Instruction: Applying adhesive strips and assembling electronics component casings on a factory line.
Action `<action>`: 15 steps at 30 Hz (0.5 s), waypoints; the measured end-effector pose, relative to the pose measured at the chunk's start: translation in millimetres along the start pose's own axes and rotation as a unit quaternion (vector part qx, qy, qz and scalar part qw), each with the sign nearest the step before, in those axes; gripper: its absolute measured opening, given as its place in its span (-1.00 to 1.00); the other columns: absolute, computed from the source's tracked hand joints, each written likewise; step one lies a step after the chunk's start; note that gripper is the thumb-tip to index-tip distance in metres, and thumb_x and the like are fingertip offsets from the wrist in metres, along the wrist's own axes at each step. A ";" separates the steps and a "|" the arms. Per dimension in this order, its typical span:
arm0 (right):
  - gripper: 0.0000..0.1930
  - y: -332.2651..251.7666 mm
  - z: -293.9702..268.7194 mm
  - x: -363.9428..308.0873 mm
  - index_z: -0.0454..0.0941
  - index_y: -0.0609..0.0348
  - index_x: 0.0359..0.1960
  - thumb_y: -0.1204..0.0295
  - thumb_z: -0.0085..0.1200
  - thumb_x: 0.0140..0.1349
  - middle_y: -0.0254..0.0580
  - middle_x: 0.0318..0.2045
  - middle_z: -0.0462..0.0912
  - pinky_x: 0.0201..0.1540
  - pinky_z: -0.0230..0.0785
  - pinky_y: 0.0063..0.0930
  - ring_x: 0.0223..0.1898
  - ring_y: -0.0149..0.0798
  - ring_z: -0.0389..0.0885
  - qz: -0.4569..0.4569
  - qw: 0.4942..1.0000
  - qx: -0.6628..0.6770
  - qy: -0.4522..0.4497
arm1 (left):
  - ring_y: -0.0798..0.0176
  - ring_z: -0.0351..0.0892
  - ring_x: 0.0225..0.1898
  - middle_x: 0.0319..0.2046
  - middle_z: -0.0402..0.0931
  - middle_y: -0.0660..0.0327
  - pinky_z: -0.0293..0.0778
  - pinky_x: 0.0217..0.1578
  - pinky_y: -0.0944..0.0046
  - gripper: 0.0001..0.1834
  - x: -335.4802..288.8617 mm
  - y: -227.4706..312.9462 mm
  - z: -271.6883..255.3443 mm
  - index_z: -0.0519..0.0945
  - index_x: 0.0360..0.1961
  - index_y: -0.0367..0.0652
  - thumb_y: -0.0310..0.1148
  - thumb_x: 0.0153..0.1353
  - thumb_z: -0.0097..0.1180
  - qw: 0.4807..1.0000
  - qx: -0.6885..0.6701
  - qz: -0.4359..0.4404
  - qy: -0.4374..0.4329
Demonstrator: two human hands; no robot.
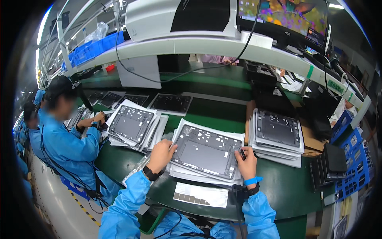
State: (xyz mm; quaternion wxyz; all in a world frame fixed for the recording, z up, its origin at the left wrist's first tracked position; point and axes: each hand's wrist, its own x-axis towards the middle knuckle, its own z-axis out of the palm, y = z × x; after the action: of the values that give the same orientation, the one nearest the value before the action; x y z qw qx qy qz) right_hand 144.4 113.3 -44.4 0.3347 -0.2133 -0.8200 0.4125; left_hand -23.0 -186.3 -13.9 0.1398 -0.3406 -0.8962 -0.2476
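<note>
A dark grey tablet back housing (205,153) dotted with small white patches lies on a stack of white sheets (187,173) in front of me. My left hand (160,155) grips its left edge, with the thumb over the rim. At the right edge, my right hand (247,163) is closed on a small black object (242,154) whose kind I cannot make out; its fingers are beside the housing. Nearer to me, a white sheet of dark rectangular stickers (201,195) lies on the green table.
Stacks of similar housings with white sheets stand to the left (131,123) and right (277,129). A blue-sleeved co-worker (69,131) works at the left. A shelf (175,46) carrying a monitor (284,20) crosses above. Blue plastic racks (354,163) stand at far right.
</note>
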 end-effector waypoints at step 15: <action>-0.76 5.9 -8.5 -8.6 0.51 0.15 -0.17 0.43 0.23 0.15 -0.09 -0.61 0.53 -0.42 0.34 -0.16 -0.52 0.03 0.56 0.022 0.999 0.033 -0.009 | -0.08 0.52 -0.52 -0.59 0.45 0.03 0.41 -0.55 -0.02 -0.81 8.2 7.3 13.4 0.41 -0.44 -0.23 -0.40 0.31 0.07 0.979 0.120 0.072 0.146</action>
State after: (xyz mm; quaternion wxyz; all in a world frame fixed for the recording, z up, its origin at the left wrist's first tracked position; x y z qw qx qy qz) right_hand 156.9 115.8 -48.8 0.3250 -0.2167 -0.8039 0.4486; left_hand -25.1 -170.0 -19.2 0.3260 -0.3448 -0.8628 -0.1744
